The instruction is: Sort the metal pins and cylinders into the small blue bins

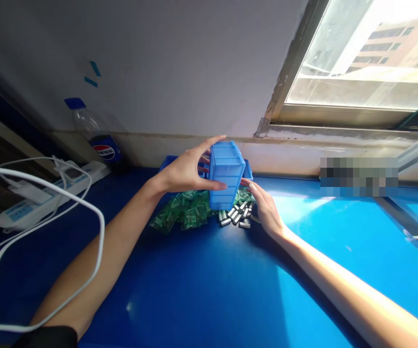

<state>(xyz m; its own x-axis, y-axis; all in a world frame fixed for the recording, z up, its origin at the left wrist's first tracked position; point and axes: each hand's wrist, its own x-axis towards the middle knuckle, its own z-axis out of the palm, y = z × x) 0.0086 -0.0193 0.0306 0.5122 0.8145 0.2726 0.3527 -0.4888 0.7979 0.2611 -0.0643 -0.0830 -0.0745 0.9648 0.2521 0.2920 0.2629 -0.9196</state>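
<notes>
A small blue plastic bin (226, 176) is tipped up on its side, its ribbed underside turned towards me. My left hand (189, 169) grips it from the left, thumb across the underside and fingers behind. At the bin's lower right is my right hand (265, 205), fingers stretched out and their tips partly hidden; whether they touch the bin I cannot tell. Beneath it lies a pile of small black-and-silver blocks (237, 216), apparently electronic parts. To their left spreads a heap of green circuit boards (189, 210), some seemingly in clear bags.
More blue bins (168, 162) stand behind, against the wall, partly hidden. On the left are a cola bottle (102, 140), a white power strip (49, 195) and a looping white cable (102, 227) in the foreground. A window (357, 72) is at upper right above the blue tabletop (201, 285).
</notes>
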